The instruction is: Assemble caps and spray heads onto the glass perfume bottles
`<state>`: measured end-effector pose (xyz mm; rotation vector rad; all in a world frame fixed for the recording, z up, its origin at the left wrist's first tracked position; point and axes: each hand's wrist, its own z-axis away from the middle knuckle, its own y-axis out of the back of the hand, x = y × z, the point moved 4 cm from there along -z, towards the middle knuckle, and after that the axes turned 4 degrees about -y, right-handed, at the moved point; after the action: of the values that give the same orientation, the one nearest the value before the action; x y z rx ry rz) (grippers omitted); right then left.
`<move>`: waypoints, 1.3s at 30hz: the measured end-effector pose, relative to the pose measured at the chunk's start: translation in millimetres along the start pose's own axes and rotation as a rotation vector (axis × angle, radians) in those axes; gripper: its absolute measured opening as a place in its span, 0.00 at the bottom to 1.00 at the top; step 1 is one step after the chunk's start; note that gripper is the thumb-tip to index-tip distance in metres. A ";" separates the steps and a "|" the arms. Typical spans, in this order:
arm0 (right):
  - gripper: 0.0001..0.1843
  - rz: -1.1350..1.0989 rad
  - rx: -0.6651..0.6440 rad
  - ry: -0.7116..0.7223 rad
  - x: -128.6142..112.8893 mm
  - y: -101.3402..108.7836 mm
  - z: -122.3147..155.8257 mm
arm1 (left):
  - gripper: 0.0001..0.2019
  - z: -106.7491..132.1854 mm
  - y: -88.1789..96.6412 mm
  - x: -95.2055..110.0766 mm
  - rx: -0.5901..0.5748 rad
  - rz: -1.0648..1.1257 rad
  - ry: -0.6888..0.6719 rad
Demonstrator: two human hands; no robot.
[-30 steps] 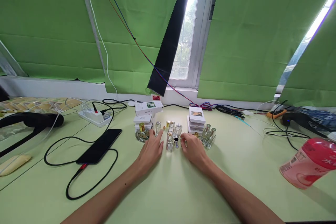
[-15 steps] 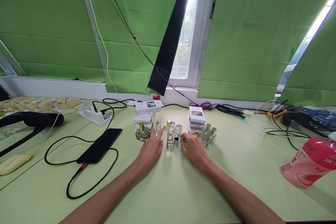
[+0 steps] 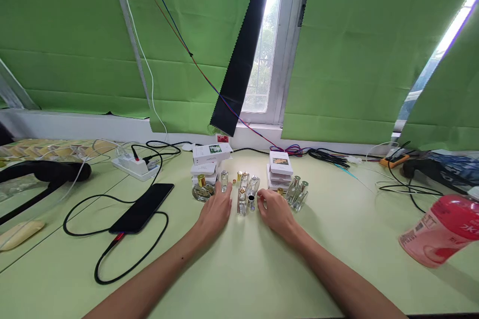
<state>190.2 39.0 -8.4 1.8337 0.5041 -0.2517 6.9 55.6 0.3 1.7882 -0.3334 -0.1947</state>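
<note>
1. Closest in, a pink bottle [image 3: 436,232] is standing far out to the right of both hands. A black phone [image 3: 142,208] is lying left of the left hand, with a wire plugged in.
2. The left hand [image 3: 215,207] is resting on the table [image 3: 239,269] with its fingers apart. They are pointing at a thin glass bottle [image 3: 224,180]. I cannot tell if they are touching it.
3. The right hand [image 3: 276,208] is resting well apart from the left one, fingers bending down, thumb standing away. I am seeing nothing in its grip.
4. Between the hands, a silver cap [image 3: 251,203] is sitting with its dark end showing, next to a gold-topped bottle [image 3: 242,203].
5. Left of the left fingers, a round bottle [image 3: 202,192] is standing under a gold cap. Past the right hand, on its right, two slim bottles [image 3: 296,192] are standing close together.
6. Just beyond the middle bottles, a small gold cap [image 3: 234,182] is sitting loose. So the bottles are already standing in three bunches, and two caps are looking off. Neither hand seems to be lifting anything.
7. Farther away, white boxes are piling up beyond each hand: a left pile [image 3: 204,169] and a right pile [image 3: 280,164].
8. Behind it all, green blinds [image 3: 348,60] are hanging.
</note>
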 end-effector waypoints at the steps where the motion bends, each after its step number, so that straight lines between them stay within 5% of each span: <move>1: 0.10 0.001 -0.001 0.003 -0.1 -0.1 0.1 | 0.24 0.6 0.7 -0.8 0.003 0.000 -0.006; 12: 0.11 -0.139 0.024 0.011 0.1 -0.5 0.6 | 0.18 8.3 13.4 5.9 0.268 0.326 -0.118; 25: 0.22 -0.260 0.032 0.064 6.2 -7.4 -2.0 | 0.27 10.7 -4.9 11.0 0.144 0.519 -0.205; 39: 0.31 -0.296 0.010 0.022 9.9 -14.0 -3.1 | 0.33 4.4 -8.6 6.5 -0.004 0.729 -0.095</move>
<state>192.3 47.5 -23.4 1.7695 0.7922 -0.4350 12.8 51.3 -8.8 1.5483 -1.0199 0.2387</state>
